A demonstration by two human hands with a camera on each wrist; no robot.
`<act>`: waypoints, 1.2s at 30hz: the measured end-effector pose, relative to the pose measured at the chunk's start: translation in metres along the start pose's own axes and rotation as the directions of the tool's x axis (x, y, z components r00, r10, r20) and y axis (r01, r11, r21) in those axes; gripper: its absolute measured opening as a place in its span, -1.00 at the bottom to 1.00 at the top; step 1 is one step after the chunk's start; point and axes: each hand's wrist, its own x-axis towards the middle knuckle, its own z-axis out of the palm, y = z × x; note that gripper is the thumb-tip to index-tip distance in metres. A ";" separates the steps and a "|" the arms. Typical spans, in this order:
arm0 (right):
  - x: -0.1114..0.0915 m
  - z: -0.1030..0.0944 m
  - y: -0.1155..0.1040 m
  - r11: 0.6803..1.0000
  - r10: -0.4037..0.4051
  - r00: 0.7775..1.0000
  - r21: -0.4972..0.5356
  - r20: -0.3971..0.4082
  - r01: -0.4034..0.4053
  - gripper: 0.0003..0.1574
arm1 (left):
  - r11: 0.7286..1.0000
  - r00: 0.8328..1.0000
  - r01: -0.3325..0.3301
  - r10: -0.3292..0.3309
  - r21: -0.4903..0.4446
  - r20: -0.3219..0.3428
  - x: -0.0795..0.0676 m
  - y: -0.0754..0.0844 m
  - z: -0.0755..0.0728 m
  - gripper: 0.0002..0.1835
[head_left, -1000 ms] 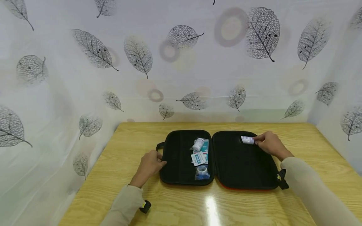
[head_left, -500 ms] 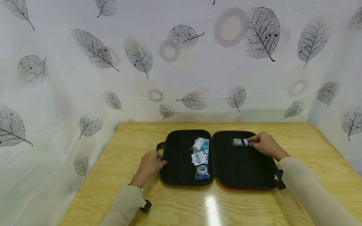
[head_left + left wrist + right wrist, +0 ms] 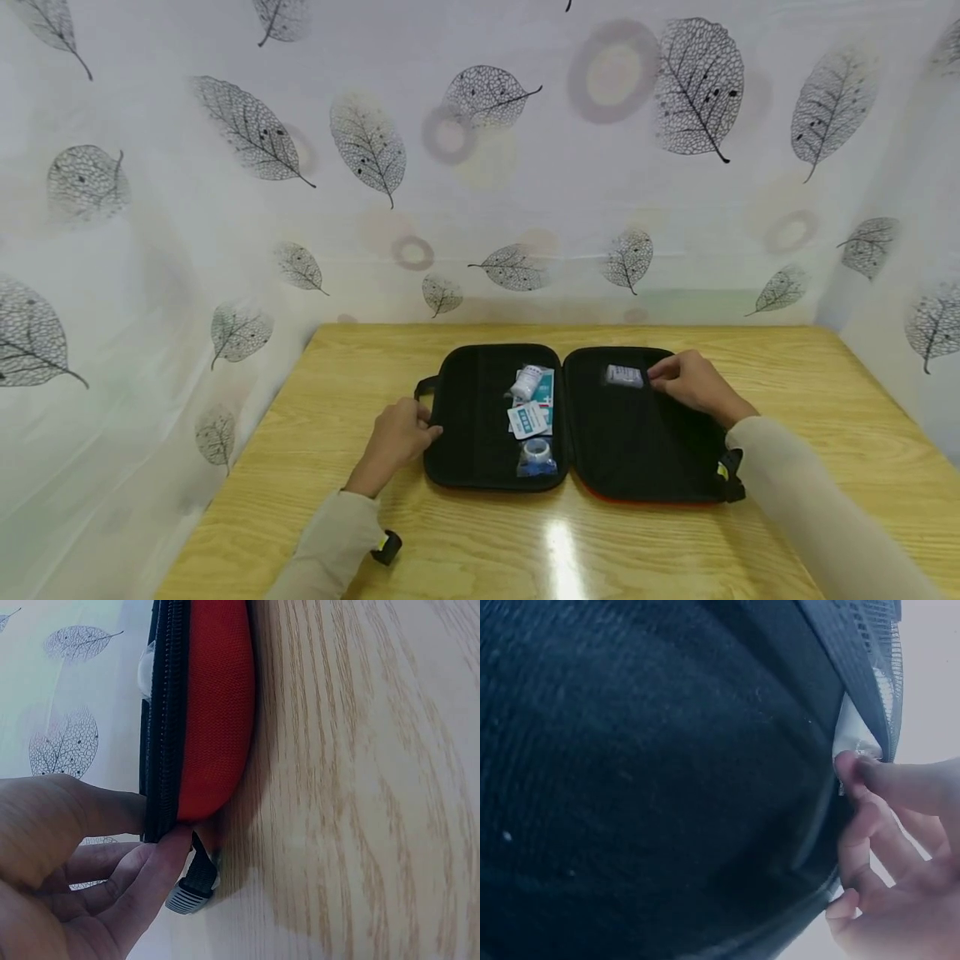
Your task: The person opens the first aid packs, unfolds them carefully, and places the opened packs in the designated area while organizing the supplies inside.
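A black-lined, red-shelled zip case (image 3: 630, 454) lies spread flat on the wooden table. My left hand (image 3: 397, 433) pinches its left rim; in the left wrist view, thumb and fingers lie on either side of the zipper edge (image 3: 166, 727). At the top of the right half, my right hand (image 3: 697, 385) is at the end of a wrapped white bandage roll (image 3: 625, 376). Most of that roll lies behind a dark mesh pocket (image 3: 866, 634). The right wrist view shows thumb and finger pinching its white end (image 3: 853, 733).
Inside the left half sit another wrapped white roll (image 3: 527, 382), a teal and white packet (image 3: 547, 385), a small white and blue packet (image 3: 528, 421) and a bagged tape roll (image 3: 536, 452). A carry handle (image 3: 425, 387) sticks out on the left. A leaf-print curtain (image 3: 480, 192) hangs behind the table.
My right hand has moved left, pushing the white bandage roll further in behind the mesh pocket. The left hand keeps its grip on the case rim.
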 end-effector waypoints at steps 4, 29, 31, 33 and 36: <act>-0.001 -0.008 -0.003 0.999 -0.011 0.999 -0.030 0.040 0.013 -0.68 | 1.000 1.000 -0.009 0.009 0.001 -0.010 0.000 -0.001 0.000 -0.79; 0.043 0.030 -0.086 0.971 -0.237 0.971 0.008 -0.025 0.237 -0.82 | 0.999 0.999 -0.038 0.038 0.002 -0.032 0.000 -0.001 0.000 -0.80; 0.046 0.037 -0.089 0.969 -0.245 0.969 0.011 -0.015 0.245 -0.82 | 0.999 0.999 -0.040 0.040 0.002 -0.034 0.000 -0.001 0.000 -0.82; 0.047 0.043 -0.093 0.966 -0.256 0.967 0.015 -0.005 0.256 -0.81 | 0.999 0.999 -0.039 0.039 0.002 -0.035 0.000 -0.001 0.000 -0.84; 0.049 0.050 -0.098 0.966 -0.258 0.966 0.019 0.005 0.258 -0.79 | 0.999 0.999 -0.036 0.037 0.003 -0.031 0.000 -0.001 0.000 -0.83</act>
